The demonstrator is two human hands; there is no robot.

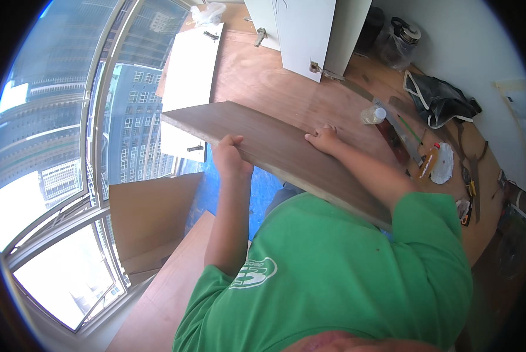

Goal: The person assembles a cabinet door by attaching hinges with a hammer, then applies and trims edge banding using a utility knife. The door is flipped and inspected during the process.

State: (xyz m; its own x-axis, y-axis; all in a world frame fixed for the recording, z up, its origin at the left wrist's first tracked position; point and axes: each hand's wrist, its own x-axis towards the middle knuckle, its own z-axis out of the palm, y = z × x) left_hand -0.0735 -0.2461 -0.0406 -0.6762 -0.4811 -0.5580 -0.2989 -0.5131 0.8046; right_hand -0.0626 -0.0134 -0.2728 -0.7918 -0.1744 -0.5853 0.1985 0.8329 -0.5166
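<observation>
A long, dark brown wood-grain board [275, 141] lies slantwise in front of me, its pale cut edge toward my body. My left hand [233, 158] is closed on the near edge at the left, its thumb side up over the top face. Across from it, my right hand [326, 141] grips the far long edge, with some fingers hidden beyond the wood. The board's right end reaches my right upper arm and green shirt. Behind it stretches a reddish plywood worktop [254, 76].
White panels with hinges [304, 35] stand at the back; a white door panel [192, 64] lies left. Along the right are a clear bottle [373, 115], a black bag [439, 100], a saw [473, 188] and other hand tools. A cardboard box [151, 217] stands by the windows.
</observation>
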